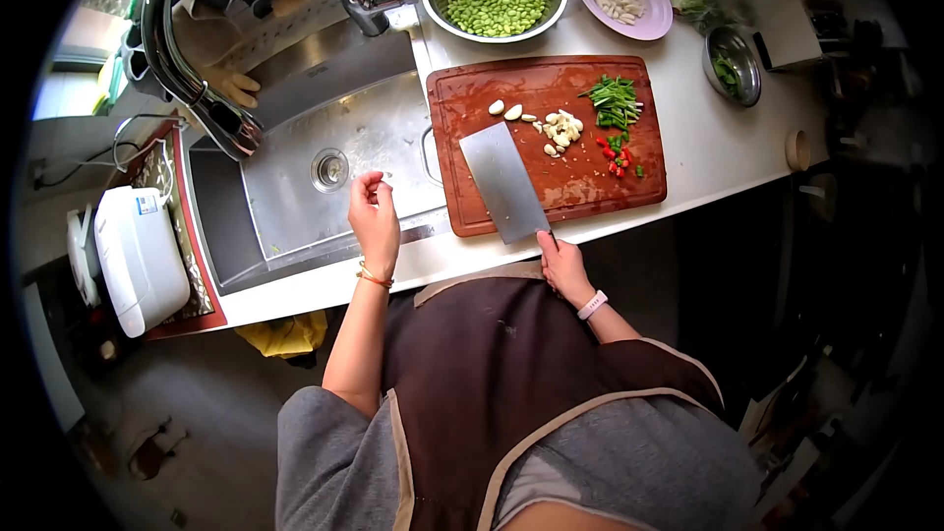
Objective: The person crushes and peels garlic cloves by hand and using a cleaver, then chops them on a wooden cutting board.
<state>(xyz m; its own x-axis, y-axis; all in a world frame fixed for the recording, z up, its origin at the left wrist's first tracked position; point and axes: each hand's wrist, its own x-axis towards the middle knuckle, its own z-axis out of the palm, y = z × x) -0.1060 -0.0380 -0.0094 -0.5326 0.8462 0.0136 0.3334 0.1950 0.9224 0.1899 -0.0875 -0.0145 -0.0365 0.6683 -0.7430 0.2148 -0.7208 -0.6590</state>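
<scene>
My right hand (565, 267) is wrapped around the handle of a cleaver (503, 182). The broad blade lies over the left part of the brown cutting board (615, 199). My left hand (374, 224) is raised over the sink's front edge, left of the board, its fingers curled in toward the thumb; whether anything small is between them I cannot make out. Garlic cloves (562, 128) lie mid-board, some cut, with a few whole ones near the blade's top. To the right sit chopped green onions (617, 101) and cut red and green chilies (618, 155).
Behind the board stand a metal bowl of green beans (495, 0) and a pink plate (657, 15) with pale pieces. A small metal bowl (747, 88) with greens is farther right. The steel sink (285, 187) and faucet (366, 15) are left, beside a white appliance (143, 256).
</scene>
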